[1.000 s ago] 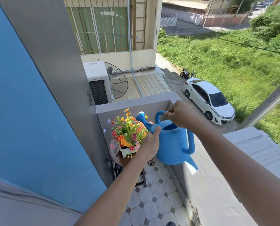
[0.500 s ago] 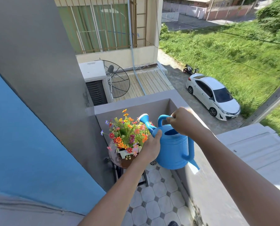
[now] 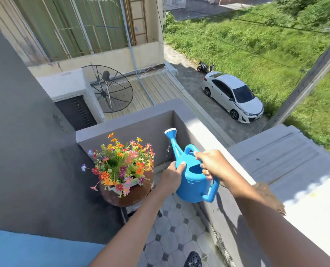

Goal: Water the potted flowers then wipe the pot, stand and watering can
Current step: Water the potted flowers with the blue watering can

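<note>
Right hand (image 3: 211,165) is curled tight round the top handle of the blue watering can (image 3: 192,180), fingers wrapped over the loop. Left hand (image 3: 172,177) is pressed to the can's near-left side, thumb up on the body by the spout base, fingers bent round the wall; it props the can, not fully closed.

Can is held in the air, roughly upright, spout (image 3: 172,141) angled up and away w/ its white rose at the tip. A few drops hang just below the spout, on the flower side. Side handle sticks out toward the balcony wall (image 3: 200,130), which runs close behind and to the right of the can.

Just left of the can, not touching it: the potted flowers (image 3: 121,162), orange, red, pink and purple blooms in a small white planter, set in a round brown pot (image 3: 130,197). Pot sits on a dark stand (image 3: 124,212), mostly hidden under it and behind the left forearm.

Below the can: octagon-tiled floor (image 3: 172,239), w/ a dark shoe tip (image 3: 193,260) at the bottom edge. Left of the flowers, a grey wall (image 3: 25,151). Past the balcony wall, well away: a satellite dish (image 3: 107,88) on a roof and a white car (image 3: 233,96) beside grass.
</note>
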`<move>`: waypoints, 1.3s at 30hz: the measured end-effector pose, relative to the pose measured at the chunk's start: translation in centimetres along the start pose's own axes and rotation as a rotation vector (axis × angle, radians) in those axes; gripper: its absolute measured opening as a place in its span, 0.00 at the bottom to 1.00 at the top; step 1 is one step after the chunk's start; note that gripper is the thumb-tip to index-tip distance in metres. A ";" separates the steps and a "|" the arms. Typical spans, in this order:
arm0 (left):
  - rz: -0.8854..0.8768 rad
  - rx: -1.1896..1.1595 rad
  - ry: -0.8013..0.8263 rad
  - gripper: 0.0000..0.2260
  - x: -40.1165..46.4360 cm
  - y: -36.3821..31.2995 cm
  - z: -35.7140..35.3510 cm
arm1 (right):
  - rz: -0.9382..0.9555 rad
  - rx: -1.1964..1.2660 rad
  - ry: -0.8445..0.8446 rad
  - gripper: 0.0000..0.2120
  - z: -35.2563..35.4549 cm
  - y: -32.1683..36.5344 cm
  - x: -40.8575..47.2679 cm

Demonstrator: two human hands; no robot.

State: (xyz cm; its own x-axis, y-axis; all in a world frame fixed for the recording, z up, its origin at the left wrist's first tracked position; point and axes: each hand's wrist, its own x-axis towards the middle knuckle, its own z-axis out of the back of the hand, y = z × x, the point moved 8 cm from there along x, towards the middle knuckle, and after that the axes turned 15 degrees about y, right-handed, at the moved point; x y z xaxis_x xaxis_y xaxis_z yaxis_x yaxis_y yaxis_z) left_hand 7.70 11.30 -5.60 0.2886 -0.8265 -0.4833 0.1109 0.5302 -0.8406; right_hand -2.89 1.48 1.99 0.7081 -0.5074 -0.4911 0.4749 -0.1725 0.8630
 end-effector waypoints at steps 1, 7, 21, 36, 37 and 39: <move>-0.012 -0.001 0.024 0.18 0.8 -0.5 -0.9 | -0.012 0.042 -0.014 0.10 1.1 -0.8 0.2; -0.054 -0.007 0.117 0.22 7.5 -3.4 -6.0 | 0.027 0.263 -0.212 0.10 7.7 -5.1 1.3; -0.077 0.076 0.244 0.21 19.1 -8.6 -15.1 | 0.130 0.844 -0.520 0.06 17.5 -10.7 4.7; -0.145 0.102 0.332 0.19 22.9 -7.3 -15.8 | 0.049 0.554 -0.309 0.13 18.0 -13.4 4.9; -0.138 0.106 0.326 0.19 22.8 -7.5 -15.7 | 0.048 0.517 -0.308 0.13 18.1 -13.5 4.8; -0.120 0.117 0.258 0.16 22.4 -8.3 -15.2 | 0.041 0.465 -0.329 0.12 18.6 -13.8 4.3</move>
State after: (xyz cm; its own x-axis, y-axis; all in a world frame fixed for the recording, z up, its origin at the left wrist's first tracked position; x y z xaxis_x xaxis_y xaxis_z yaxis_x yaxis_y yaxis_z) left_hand -1.26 -14.48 -13.13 0.0178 -0.8972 -0.4412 0.2425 0.4320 -0.8687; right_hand -16.13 -14.02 -9.87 0.4853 -0.7451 -0.4575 0.1182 -0.4626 0.8787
